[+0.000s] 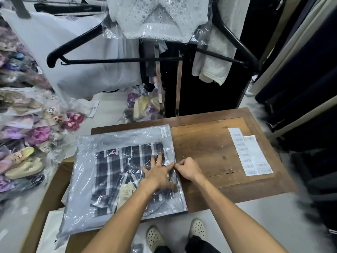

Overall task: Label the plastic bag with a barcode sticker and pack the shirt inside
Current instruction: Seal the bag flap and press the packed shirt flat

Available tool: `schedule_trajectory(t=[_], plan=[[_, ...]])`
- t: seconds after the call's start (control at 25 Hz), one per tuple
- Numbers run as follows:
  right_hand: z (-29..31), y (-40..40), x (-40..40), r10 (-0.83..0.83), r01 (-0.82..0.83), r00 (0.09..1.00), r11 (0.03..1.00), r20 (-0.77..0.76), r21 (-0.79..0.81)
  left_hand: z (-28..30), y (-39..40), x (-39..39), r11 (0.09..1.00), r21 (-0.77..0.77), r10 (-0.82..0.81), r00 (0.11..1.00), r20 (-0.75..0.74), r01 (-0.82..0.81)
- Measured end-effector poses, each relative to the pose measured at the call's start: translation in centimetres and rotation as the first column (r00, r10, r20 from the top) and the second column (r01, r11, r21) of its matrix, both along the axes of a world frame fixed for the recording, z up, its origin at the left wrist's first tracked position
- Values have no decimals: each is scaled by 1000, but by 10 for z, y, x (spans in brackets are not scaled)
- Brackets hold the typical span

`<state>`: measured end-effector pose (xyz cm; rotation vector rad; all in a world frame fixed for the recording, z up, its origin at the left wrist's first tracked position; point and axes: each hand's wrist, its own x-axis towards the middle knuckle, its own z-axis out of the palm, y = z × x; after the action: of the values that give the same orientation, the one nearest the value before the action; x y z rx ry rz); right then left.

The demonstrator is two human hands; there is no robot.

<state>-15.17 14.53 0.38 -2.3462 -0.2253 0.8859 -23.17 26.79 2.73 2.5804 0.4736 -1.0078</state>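
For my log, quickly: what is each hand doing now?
Left hand: open, flat on the plastic bag.
Right hand: fingers closed, pinching the bag's edge.

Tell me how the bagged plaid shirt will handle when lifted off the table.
The plastic bag looks glossy and wrinkled, so probably slippery. The folded shirt inside would likely sag unless supported underneath. It overhangs the table already, so it may slide.
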Motion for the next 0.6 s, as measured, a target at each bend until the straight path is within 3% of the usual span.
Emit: schedule_trajectory(t=[0.24,0.6], plan=[[7,-20,-18,38,-38,999,999,-11,2,7,2,9,997,-2,-82,987,-140,82],[1,-45,-36,50,-50,999,999,-14,-14,-4,1,12,988,65,-139,990,22,138]])
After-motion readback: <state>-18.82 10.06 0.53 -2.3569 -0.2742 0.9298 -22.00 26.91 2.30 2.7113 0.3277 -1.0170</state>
